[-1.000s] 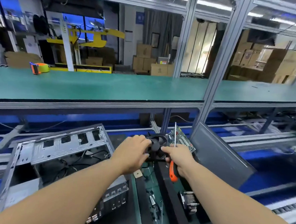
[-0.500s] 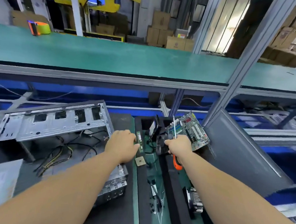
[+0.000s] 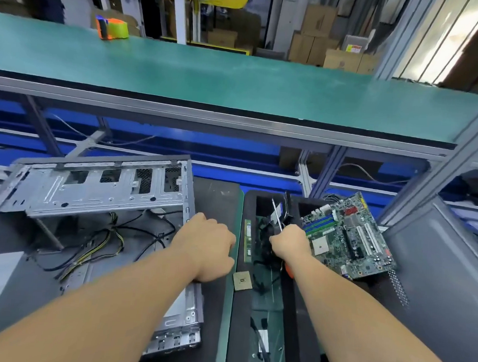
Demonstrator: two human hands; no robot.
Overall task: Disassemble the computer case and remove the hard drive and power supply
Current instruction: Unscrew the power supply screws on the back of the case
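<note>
Open grey sheet-metal computer case (image 3: 92, 201) lies on the table's black mat (image 3: 220, 196), loose cables inside; green motherboard (image 3: 351, 239) lies right; left hand (image 3: 209, 245), grip curled, holds nothing; right hand (image 3: 291, 243) grip clamps the orange-handled screwdriver (image 3: 278, 214).

No legible text anywhere; the yellow-red label (image 3: 353, 48) on a cardboard box (image 3: 342, 60) behind the green shelf (image 3: 237, 81) is too blurred.
</note>
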